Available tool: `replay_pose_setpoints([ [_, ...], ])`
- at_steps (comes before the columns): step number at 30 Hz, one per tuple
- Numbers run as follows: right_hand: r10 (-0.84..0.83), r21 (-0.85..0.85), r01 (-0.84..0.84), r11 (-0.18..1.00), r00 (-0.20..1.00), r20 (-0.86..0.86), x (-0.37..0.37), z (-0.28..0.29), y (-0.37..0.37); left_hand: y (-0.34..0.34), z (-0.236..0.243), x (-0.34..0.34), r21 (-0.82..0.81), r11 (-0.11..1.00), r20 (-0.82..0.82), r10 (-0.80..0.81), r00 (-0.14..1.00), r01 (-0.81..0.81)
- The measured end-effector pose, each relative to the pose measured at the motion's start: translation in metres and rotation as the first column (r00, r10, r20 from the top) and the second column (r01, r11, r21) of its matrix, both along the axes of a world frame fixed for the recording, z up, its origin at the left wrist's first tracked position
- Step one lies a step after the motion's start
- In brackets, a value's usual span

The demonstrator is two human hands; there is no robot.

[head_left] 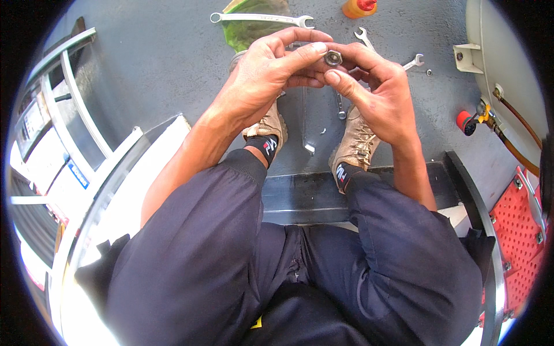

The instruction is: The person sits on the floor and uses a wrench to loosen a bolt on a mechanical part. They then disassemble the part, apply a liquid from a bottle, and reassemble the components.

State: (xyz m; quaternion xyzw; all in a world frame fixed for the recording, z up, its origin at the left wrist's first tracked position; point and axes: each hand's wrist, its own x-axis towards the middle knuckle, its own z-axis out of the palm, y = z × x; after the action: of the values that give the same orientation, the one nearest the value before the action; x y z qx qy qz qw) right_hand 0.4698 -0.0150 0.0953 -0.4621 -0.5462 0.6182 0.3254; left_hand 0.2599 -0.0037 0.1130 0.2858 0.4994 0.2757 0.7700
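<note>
I sit with both hands raised in front of my knees. My left hand (pixel 266 72) and my right hand (pixel 378 86) meet around a small metal hex nut fitting (pixel 333 57), pinched between the fingertips of both. My left thumb and forefinger press on it from the left; my right fingers hold it from the right and below. On the grey floor beyond lie a long combination wrench (pixel 259 18) and two smaller open-end wrenches (pixel 364 37) (pixel 414 61). A small loose nut (pixel 429 72) lies by the right wrench.
A green bag (pixel 245 32) lies under the long wrench, an orange bottle (pixel 358 7) at the top. My tan shoes (pixel 355 141) rest on the floor beside a flat metal strip (pixel 306 124). A white tank (pixel 508 63) with hoses and a red valve (pixel 464 121) stands right; a white rack (pixel 69 104) stands left.
</note>
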Motion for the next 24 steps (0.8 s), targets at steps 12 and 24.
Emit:
replay_pose_setpoints([
  [12,0.058,-0.059,-0.055,0.997,0.997,0.056,0.009,-0.01,0.0,0.0,-0.012,0.009,0.011,0.999,-0.052,-0.05,0.997,0.051],
  [24,-0.267,0.323,0.008,0.946,0.58,0.77,0.041,-0.119,0.009,0.007,-0.107,-0.072,0.366,0.863,-0.71,0.017,0.704,0.348],
])
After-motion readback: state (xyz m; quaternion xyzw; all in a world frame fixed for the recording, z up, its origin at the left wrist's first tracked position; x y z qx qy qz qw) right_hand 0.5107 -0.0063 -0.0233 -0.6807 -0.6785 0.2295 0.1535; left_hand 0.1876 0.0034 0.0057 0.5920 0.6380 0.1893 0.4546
